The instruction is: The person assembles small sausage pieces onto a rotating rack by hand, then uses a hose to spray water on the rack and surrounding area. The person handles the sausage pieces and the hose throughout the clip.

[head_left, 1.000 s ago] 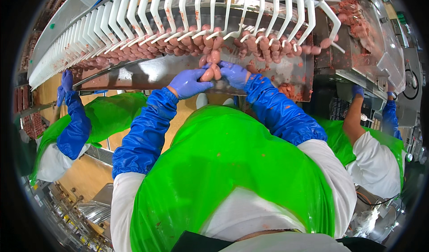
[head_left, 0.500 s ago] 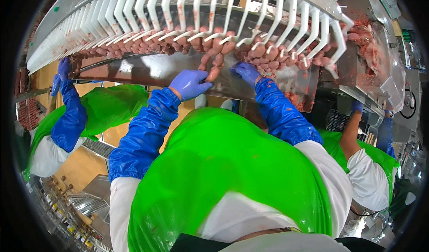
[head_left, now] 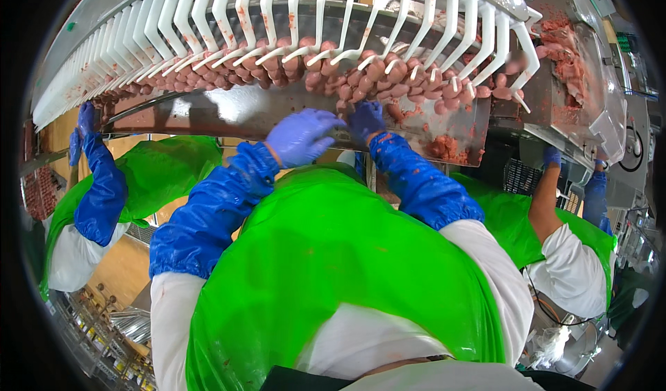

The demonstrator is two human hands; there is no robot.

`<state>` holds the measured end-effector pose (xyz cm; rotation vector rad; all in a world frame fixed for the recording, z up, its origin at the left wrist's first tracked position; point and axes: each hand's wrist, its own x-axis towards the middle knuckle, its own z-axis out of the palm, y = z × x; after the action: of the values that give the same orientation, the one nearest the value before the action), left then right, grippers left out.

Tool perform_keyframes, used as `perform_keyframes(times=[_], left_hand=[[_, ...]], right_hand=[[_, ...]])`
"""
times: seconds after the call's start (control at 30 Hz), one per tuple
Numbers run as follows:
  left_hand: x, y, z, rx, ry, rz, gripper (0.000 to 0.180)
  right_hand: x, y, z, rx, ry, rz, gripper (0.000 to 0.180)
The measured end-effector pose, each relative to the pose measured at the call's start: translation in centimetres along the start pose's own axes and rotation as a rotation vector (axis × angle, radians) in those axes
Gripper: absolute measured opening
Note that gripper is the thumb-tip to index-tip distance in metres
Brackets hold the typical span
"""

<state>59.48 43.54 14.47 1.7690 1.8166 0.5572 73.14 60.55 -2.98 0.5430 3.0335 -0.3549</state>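
Observation:
Raw pink sausage links (head_left: 267, 72) hang in loops from a row of white hooks (head_left: 305, 16) in front of me. Below them, my left hand (head_left: 302, 138), in a purple glove, is held with its fingers apart and nothing in them. My right hand (head_left: 365, 119), gloved the same way, is up against the lower end of a hanging bunch of links (head_left: 345, 93). Its fingers look curled, and whatever lies inside them is hidden. Both hands are above a metal tray (head_left: 236, 114) beneath the hooks.
Ground meat scraps (head_left: 447, 148) lie on the tray's right end. More raw meat (head_left: 565, 62) sits on the machine at far right. A co-worker in a green apron (head_left: 170, 172) stands at left, and another co-worker (head_left: 572, 266) at right.
My left hand has let go of the sausage link it held, and its fingers have spread. My right hand has moved left to the links. The hooks with their sausages appear shifted left.

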Motion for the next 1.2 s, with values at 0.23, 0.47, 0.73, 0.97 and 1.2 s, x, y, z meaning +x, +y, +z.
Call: perform_keyframes(times=[0.23, 0.47, 0.73, 0.97, 1.2], left_hand=[[5.6, -0.2, 7.6, 0.033, -0.175, -0.116, 0.037], [9.5, 1.7, 6.9, 0.155, -0.449, -0.139, 0.035], [1.5, 1.7, 4.6, -0.018, 0.195, -0.064, 0.022], [-9.4, 3.1, 5.3, -1.298, 0.966, -0.642, 0.018], [-13.5, 1.4, 9.9, -1.547, 0.714, -0.717, 0.024]], right_hand=[[-4.2, -0.3, -8.3, 0.208, -0.435, -0.173, 0.033], [-5.9, 1.3, -8.8, -0.179, -0.288, -0.083, 0.023], [-4.6, 10.9, -4.0, -0.068, -0.251, 0.43, 0.037], [-3.2, 8.9, -3.5, 0.456, -0.39, -0.047, 0.044], [-0.6, -6.0, -9.8, 1.458, -0.446, -0.153, 0.046]])
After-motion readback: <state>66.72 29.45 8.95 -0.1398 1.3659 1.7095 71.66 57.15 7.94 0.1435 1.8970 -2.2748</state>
